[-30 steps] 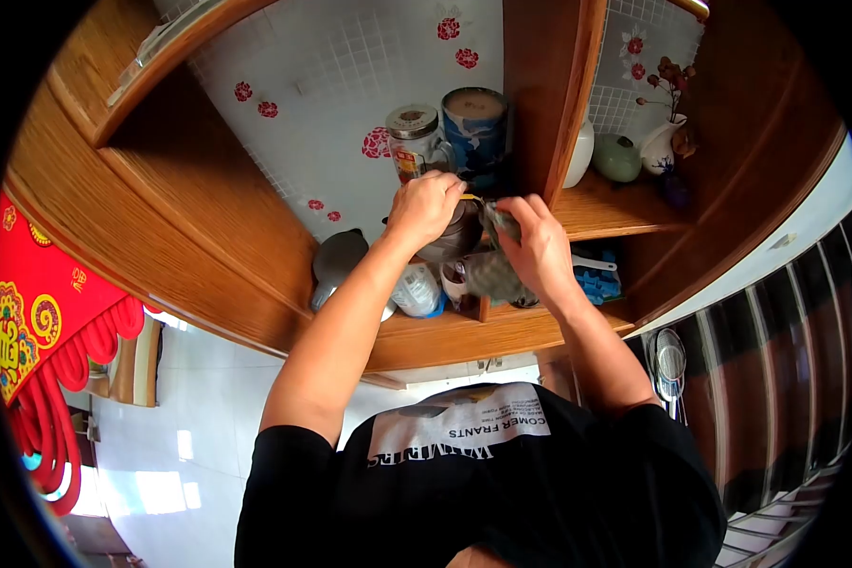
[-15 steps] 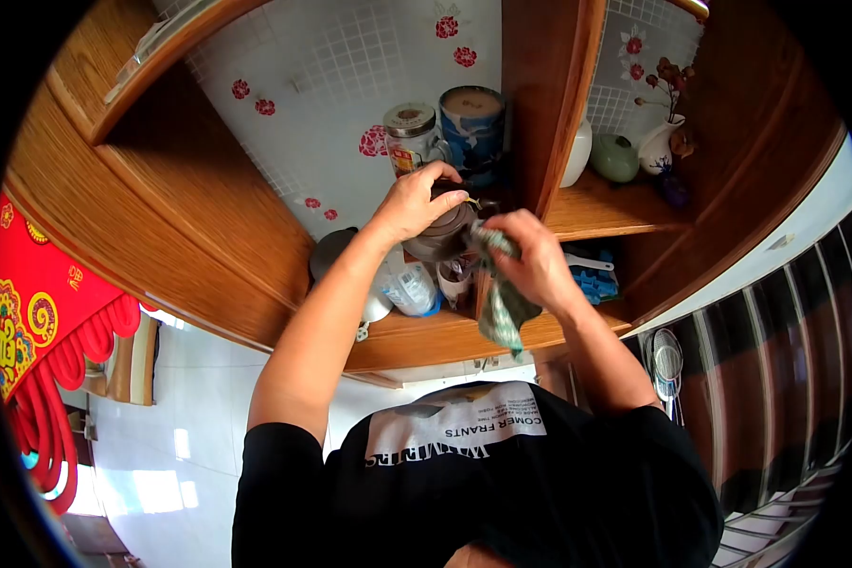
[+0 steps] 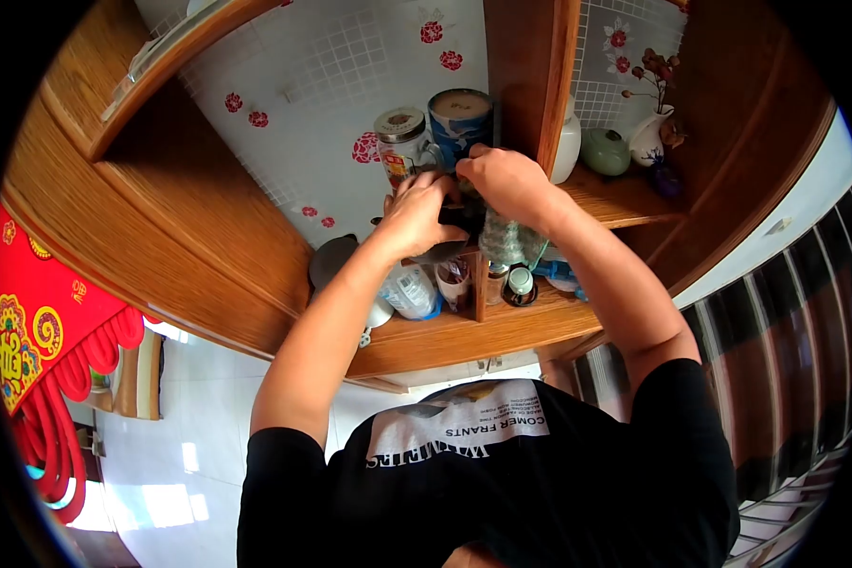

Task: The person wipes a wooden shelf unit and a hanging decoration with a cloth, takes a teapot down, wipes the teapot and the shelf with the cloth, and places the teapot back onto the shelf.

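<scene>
A dark brown pot (image 3: 442,251) sits on the shelf, mostly hidden by my hands. My left hand (image 3: 418,216) curves round its left side, thumb and fingers gripping it. Over the pot's right side, my right hand (image 3: 506,182) is closed on a grey-green patterned cloth (image 3: 509,239), which hangs down below the fingers. Just behind my hands stand a glass jar (image 3: 402,142) with a metal lid and a blue patterned canister (image 3: 461,121).
Below the pot, a lower compartment holds a clear plastic container (image 3: 411,291), a small jar (image 3: 521,281) and a dark rounded item (image 3: 331,260) at the left. A wooden divider (image 3: 525,85) stands right of the canister. Beyond it are a green pot (image 3: 605,151) and white vases (image 3: 649,138).
My right hand has moved up and inward with the cloth, towards the back of the pot. My left hand has shifted slightly down, and its fingers have spread round the pot. The view has moved a little.
</scene>
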`<state>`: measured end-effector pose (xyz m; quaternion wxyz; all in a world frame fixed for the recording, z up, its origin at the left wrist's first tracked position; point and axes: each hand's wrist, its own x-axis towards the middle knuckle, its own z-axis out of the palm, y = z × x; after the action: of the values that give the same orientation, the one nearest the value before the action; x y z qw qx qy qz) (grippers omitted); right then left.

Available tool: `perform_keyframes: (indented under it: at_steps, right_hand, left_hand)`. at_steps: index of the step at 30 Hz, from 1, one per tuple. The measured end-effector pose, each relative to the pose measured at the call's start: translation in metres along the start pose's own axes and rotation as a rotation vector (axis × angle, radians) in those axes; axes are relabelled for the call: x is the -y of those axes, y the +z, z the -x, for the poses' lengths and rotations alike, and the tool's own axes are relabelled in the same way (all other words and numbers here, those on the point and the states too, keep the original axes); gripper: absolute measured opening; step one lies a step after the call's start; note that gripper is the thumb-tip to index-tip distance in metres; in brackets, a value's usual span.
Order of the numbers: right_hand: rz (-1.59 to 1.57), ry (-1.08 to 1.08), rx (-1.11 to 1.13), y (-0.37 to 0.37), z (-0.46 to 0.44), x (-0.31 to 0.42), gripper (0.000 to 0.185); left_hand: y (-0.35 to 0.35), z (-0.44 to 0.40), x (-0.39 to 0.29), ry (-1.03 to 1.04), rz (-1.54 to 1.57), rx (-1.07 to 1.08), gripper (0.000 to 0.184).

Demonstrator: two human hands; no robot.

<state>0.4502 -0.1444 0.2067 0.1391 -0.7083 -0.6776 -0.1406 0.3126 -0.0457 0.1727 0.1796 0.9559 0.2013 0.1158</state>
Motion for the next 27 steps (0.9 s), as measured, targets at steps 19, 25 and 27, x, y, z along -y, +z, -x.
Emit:
perform_keyframes:
  at_steps: [19, 25, 27]
  right_hand:
    - [-0.071, -0.487, 0.486, 0.009, -0.045, -0.013, 0.028]
    - [0.107, -0.268, 0.507, 0.008, -0.058, 0.01, 0.019]
    - [0.158, -0.3, 0.517, 0.009, -0.057, 0.009, 0.02]
  left_hand:
    - [-0.012, 0.007, 0.035, 0.243, 0.293, -0.013, 0.037]
    - [-0.013, 0.008, 0.035, 0.197, 0.283, 0.016, 0.041]
    - [-0.013, 0.008, 0.034, 0.193, 0.293, 0.014, 0.04]
